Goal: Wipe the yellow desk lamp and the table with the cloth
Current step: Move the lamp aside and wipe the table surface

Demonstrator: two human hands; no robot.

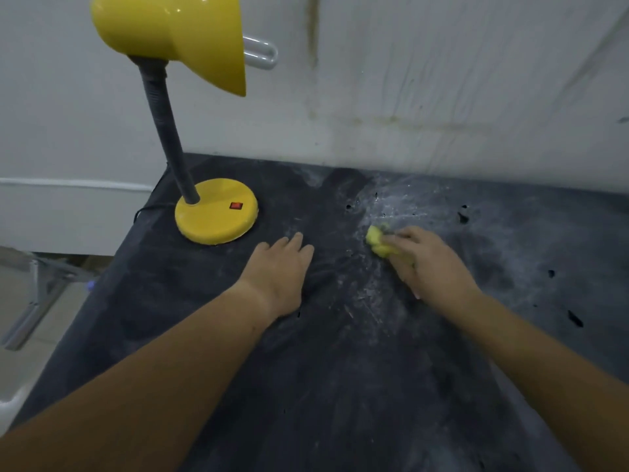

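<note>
Perhaps home: desk lamp, stained wall

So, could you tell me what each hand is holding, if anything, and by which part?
The right hand grips the bunched yellow cloth by its near end, the far end sticking out. The left hand holds nothing; it rests flat on the table.

The person's bare left forearm enters from 7 o'clock and the bare right forearm from 4 o'clock, both uncovered along their whole visible length. The left hand and right hand are bare as well.
</note>
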